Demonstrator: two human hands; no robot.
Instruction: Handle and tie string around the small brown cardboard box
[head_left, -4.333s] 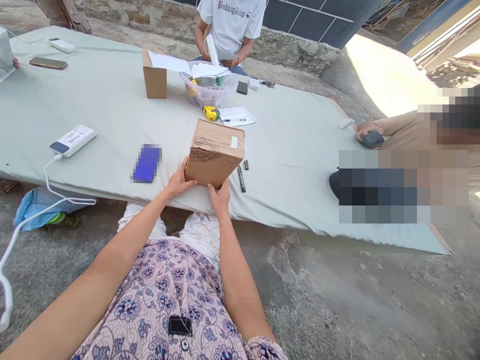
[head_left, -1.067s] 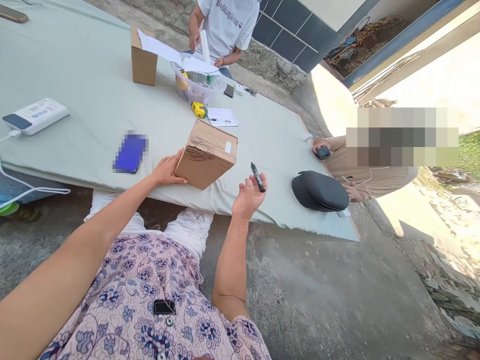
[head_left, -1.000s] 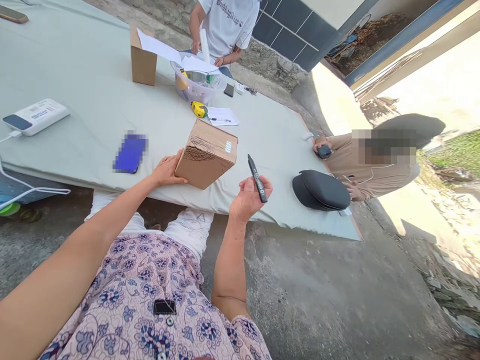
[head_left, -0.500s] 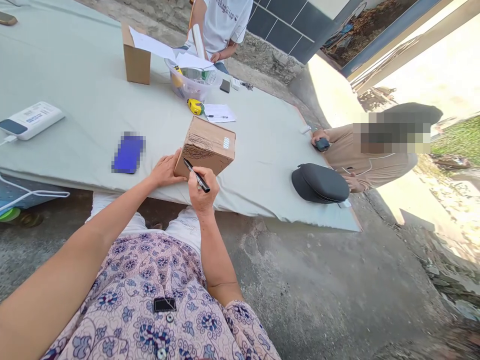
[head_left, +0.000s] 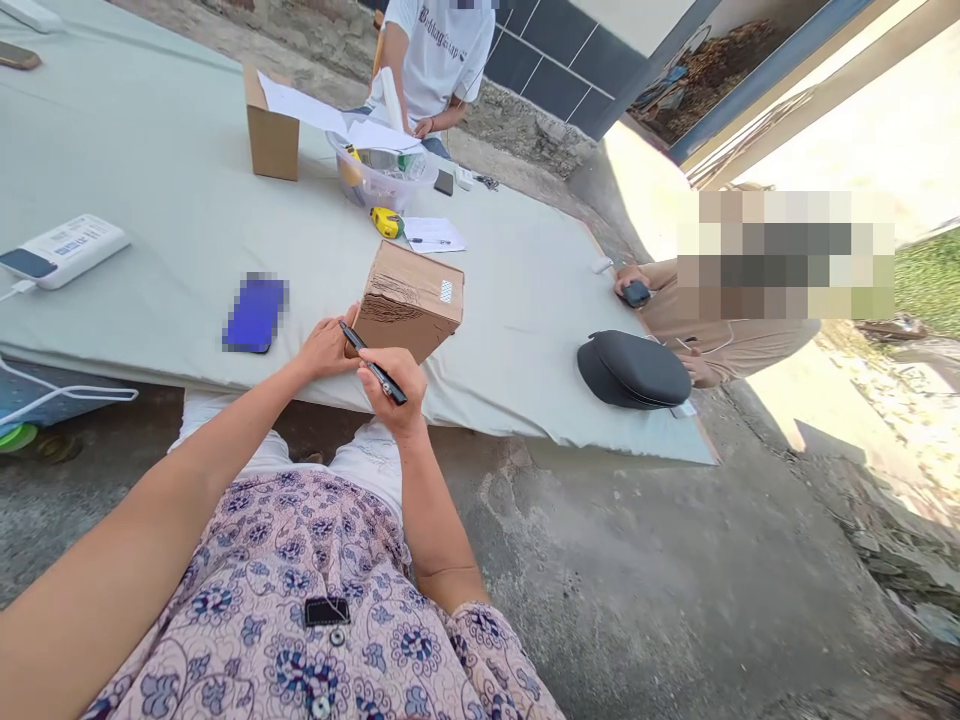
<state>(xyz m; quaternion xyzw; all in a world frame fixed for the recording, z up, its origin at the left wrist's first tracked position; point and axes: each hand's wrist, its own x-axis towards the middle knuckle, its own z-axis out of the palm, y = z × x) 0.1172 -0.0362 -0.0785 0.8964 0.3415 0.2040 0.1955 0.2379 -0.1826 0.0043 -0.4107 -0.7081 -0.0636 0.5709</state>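
A brown cardboard box [head_left: 416, 290] with dark pen lines on its top and side stands near the table's front edge. My left hand [head_left: 327, 346] holds its left side, fingers against the cardboard. In my right hand [head_left: 397, 388] is a black pen [head_left: 381, 376], pinched between thumb and fingers. The pen's upper-left end is beside my left hand, near the box's left edge; whether it touches is unclear. A blurred blue phone-like object [head_left: 256, 314] lies left of my left hand.
Behind the box are a yellow tape measure [head_left: 386, 222], paper with a pen [head_left: 435, 235], a clear basin [head_left: 382, 185] and another box [head_left: 274, 142]. A black case [head_left: 636, 370] lies right, a power bank [head_left: 67, 250] left. Two people sit at the table.
My right hand has moved slightly left and down, taking the pen from the box's marked face towards its left edge. My left hand remains at the box. The view has shifted a little.
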